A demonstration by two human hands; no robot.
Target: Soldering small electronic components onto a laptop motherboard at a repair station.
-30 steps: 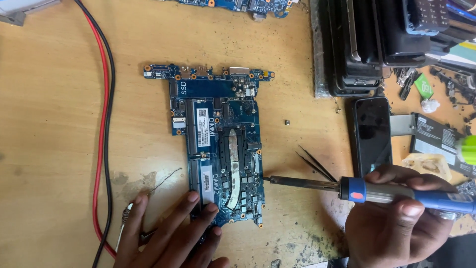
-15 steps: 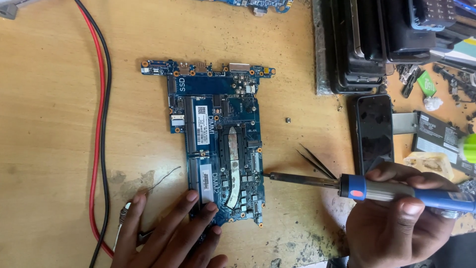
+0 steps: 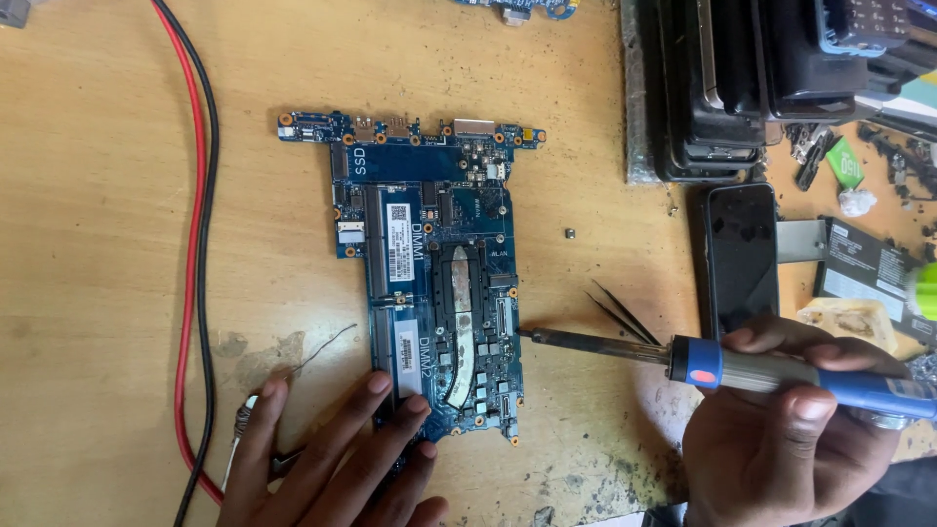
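palm of flat left hand (image 3: 332, 459) cut off; right hand (image 3: 781, 429) grip clasps soldering iron (image 3: 683, 356).

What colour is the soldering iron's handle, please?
Blue, with a red spot near the front, on the soldering iron; head view.

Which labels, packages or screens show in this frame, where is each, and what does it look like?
White sticker: upper memory slot of the blue circuit board; narrow white rectangle, dark print.
White sticker: lower slot, by the left hand; same.
Phone screen: right of the board, above the right hand; dark, unlit rectangle.
Green tag: far right; small, white print.
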